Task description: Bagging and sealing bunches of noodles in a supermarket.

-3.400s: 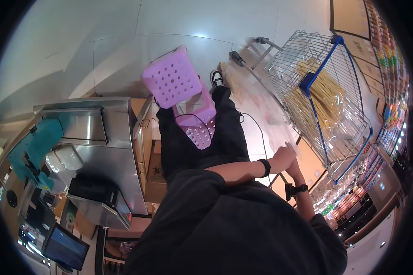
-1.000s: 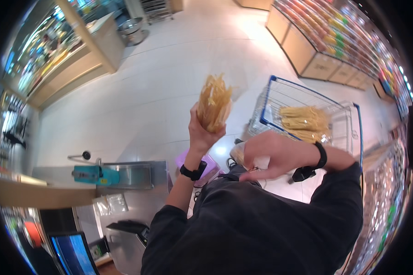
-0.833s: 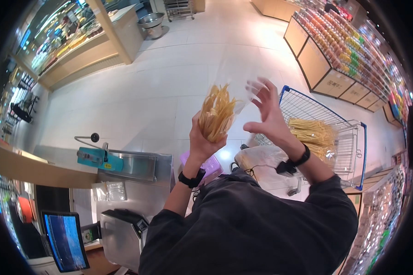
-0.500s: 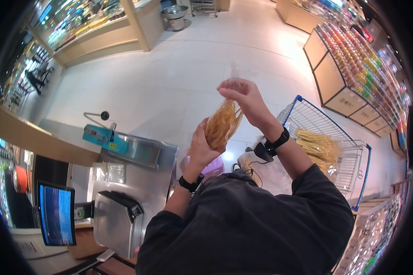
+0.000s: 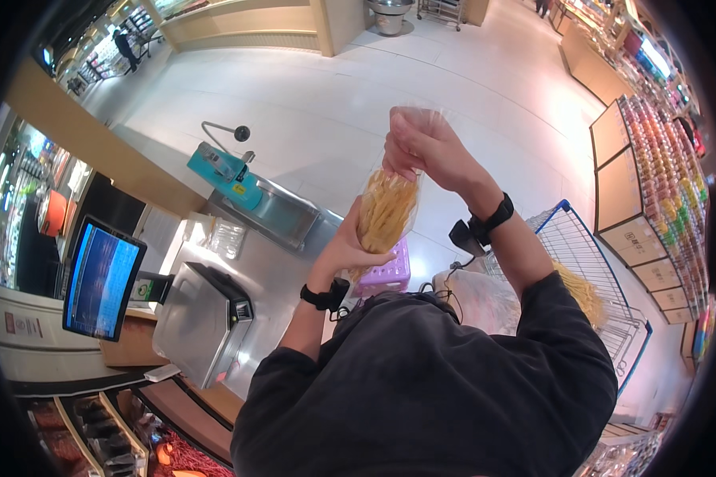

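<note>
A clear plastic bag of long yellow strips (image 5: 388, 213) stands nearly upright in front of my chest. Wrapped round its lower part is my left hand (image 5: 348, 248), thumb toward the right. My right hand (image 5: 428, 149) is closed at the top of the bag, with thin clear plastic bunched in and around its fingers. The strips look like dried bean curd or flat noodles; I cannot tell which. Black bands circle both wrists. Beneath the bag, a purple plastic basket (image 5: 396, 269) shows partly, hidden by my left hand and body.
A steel counter (image 5: 266, 278) at left carries a teal bag-sealing device (image 5: 229, 179), a stack of clear bags (image 5: 227, 238) and a scale (image 5: 195, 318) beside a monitor (image 5: 103, 278). At right stands a blue-rimmed shopping cart (image 5: 593, 238) holding yellow strips (image 5: 578, 296). Display shelves (image 5: 664, 175) lie beyond.
The view has turned, so the counter and cart sit differently. My right hand, blurred and loosely curled above the bag before, is now closed on its top. The bag stands straighter.
</note>
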Action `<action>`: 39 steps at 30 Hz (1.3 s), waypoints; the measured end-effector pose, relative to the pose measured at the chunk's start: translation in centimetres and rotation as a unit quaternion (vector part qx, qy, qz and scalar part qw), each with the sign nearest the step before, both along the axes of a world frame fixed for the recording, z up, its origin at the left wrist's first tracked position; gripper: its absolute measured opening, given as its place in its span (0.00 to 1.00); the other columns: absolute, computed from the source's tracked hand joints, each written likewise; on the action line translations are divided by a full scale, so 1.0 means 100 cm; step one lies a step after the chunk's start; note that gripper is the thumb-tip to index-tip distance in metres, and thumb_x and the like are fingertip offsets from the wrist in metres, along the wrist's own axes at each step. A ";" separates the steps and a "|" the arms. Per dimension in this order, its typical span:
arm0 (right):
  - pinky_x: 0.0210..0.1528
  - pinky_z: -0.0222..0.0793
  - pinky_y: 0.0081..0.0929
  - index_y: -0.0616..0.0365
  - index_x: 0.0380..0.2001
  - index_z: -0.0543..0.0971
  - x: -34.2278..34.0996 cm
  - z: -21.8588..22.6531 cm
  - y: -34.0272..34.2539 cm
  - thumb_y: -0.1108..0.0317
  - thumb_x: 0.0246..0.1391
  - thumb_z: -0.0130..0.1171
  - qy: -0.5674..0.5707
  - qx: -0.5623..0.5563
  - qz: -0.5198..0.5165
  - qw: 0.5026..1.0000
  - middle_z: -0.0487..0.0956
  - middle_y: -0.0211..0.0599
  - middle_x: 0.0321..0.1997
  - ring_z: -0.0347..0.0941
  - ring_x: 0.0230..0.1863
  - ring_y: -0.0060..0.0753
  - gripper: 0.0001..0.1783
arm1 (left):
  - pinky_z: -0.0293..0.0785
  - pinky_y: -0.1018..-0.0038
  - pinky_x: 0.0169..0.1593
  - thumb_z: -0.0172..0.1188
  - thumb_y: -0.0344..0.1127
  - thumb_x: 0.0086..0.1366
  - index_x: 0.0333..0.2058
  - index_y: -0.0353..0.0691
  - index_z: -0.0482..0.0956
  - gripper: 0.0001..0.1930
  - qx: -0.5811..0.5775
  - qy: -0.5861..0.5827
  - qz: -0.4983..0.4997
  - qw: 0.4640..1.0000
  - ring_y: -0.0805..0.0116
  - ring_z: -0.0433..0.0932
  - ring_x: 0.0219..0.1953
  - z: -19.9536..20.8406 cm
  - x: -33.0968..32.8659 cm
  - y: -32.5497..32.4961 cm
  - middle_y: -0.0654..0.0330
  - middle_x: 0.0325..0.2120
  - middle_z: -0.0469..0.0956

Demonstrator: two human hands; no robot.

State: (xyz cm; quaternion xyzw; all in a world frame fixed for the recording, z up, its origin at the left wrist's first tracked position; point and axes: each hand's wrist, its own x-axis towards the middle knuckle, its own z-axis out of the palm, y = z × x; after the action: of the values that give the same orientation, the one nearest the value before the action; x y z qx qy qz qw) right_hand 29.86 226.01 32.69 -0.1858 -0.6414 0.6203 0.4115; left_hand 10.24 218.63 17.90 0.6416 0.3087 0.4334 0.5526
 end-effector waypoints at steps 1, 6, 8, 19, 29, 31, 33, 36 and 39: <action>0.40 0.74 0.28 0.52 0.23 0.65 -0.003 0.004 0.003 0.53 0.72 0.49 -0.005 -0.009 0.040 0.999 0.63 0.23 0.15 0.66 0.19 0.21 0.22 | 0.63 0.69 0.66 0.81 0.32 0.43 0.67 0.37 0.56 0.54 0.002 0.000 0.006 1.000 0.68 0.67 0.62 0.000 -0.006 0.001 0.56 0.58 0.70; 0.35 0.68 0.24 0.49 0.23 0.64 -0.029 0.011 0.003 0.52 0.72 0.50 -0.005 -0.088 0.048 0.995 0.59 0.20 0.15 0.57 0.18 0.18 0.23 | 0.57 0.69 0.69 0.84 0.34 0.41 0.70 0.38 0.52 0.61 -0.006 0.009 -0.093 0.996 0.68 0.61 0.67 -0.017 -0.030 0.012 0.57 0.65 0.63; 0.30 0.60 0.22 0.47 0.23 0.62 -0.037 0.012 0.000 0.53 0.72 0.51 0.013 -0.118 -0.042 0.992 0.55 0.19 0.15 0.52 0.18 0.17 0.22 | 0.57 0.68 0.69 0.84 0.35 0.40 0.70 0.39 0.52 0.61 0.004 0.012 -0.056 0.998 0.67 0.61 0.67 -0.011 -0.029 0.008 0.57 0.65 0.63; 0.38 0.67 0.18 0.51 0.27 0.63 -0.058 -0.017 0.001 0.59 0.68 0.58 -0.039 0.082 -0.037 0.995 0.65 0.22 0.24 0.65 0.27 0.17 0.19 | 0.71 0.66 0.58 0.78 0.31 0.51 0.64 0.38 0.57 0.46 0.051 0.036 0.123 0.990 0.64 0.70 0.60 0.056 0.006 0.025 0.54 0.57 0.67; 0.41 0.67 0.17 0.52 0.31 0.62 -0.069 -0.021 0.010 0.58 0.64 0.64 -0.036 -0.008 -0.150 0.988 0.65 0.23 0.31 0.67 0.35 0.16 0.21 | 0.71 0.70 0.56 0.61 0.27 0.69 0.48 0.35 0.70 0.12 0.216 0.001 0.322 0.922 0.70 0.72 0.50 0.045 0.016 0.029 0.60 0.45 0.71; 0.49 0.70 0.23 0.54 0.36 0.64 -0.073 -0.024 0.015 0.61 0.59 0.69 -0.014 -0.038 -0.072 0.997 0.69 0.29 0.38 0.71 0.43 0.22 0.21 | 0.71 0.71 0.55 0.61 0.28 0.69 0.48 0.35 0.70 0.12 0.164 -0.081 0.291 0.939 0.72 0.72 0.49 0.044 0.013 0.028 0.61 0.44 0.71; 0.52 0.71 0.25 0.55 0.41 0.65 -0.071 -0.020 0.018 0.63 0.56 0.71 -0.023 0.048 -0.052 0.997 0.70 0.33 0.43 0.71 0.48 0.25 0.23 | 0.72 0.74 0.52 0.60 0.29 0.71 0.45 0.37 0.68 0.10 0.095 -0.195 0.297 0.930 0.73 0.72 0.46 0.052 0.013 0.028 0.63 0.42 0.71; 0.54 0.72 0.29 0.57 0.51 0.66 -0.065 -0.019 0.022 0.65 0.52 0.74 -0.066 0.181 -0.067 0.979 0.71 0.39 0.52 0.69 0.56 0.30 0.30 | 0.72 0.75 0.51 0.59 0.28 0.72 0.42 0.39 0.67 0.08 0.058 -0.309 0.287 0.905 0.71 0.74 0.43 0.044 -0.004 0.031 0.63 0.41 0.72; 0.53 0.73 0.29 0.59 0.56 0.67 -0.052 -0.040 0.021 0.65 0.52 0.74 -0.121 0.160 -0.102 0.974 0.72 0.39 0.54 0.69 0.58 0.30 0.33 | 0.73 0.75 0.51 0.59 0.27 0.71 0.41 0.40 0.67 0.08 0.075 -0.348 0.305 0.883 0.71 0.75 0.42 0.043 -0.018 0.032 0.62 0.40 0.72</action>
State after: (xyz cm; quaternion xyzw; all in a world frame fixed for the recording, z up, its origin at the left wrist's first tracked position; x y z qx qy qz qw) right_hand 24.65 228.13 28.72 -0.2555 -0.7552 0.4371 0.4164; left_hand 8.44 221.82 22.25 0.3630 0.2440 0.7977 0.4151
